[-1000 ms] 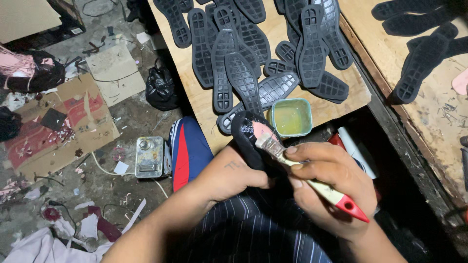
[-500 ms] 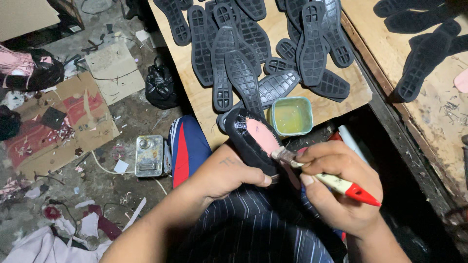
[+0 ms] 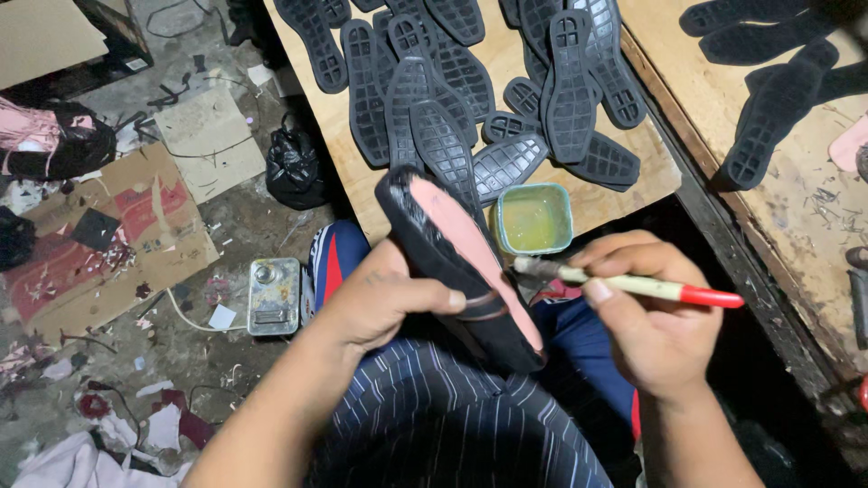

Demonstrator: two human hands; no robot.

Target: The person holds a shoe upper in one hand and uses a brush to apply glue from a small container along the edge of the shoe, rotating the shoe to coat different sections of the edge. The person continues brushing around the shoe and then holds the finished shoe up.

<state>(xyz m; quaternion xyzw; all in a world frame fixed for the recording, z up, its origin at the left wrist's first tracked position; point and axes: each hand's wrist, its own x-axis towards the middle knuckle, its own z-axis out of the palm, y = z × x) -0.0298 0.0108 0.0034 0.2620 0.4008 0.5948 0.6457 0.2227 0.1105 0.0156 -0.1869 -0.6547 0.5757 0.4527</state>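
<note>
Gripping a black shoe (image 3: 461, 262) with its pink underside turned up, the left hand (image 3: 384, 303) holds it tilted over the person's lap, thumb pressed on the shoe's edge. The right hand (image 3: 646, 316) is closed around a brush (image 3: 624, 285) with a pale, red-tipped handle, its bristles just beside the pink surface. Behind them a small green glue tub (image 3: 533, 219) sits on the wooden board (image 3: 362, 194) among dark rubber soles (image 3: 506, 86).

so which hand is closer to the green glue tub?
Right. The right hand holds the brush just below and right of the green tub; the left hand grips the shoe further left.
</note>
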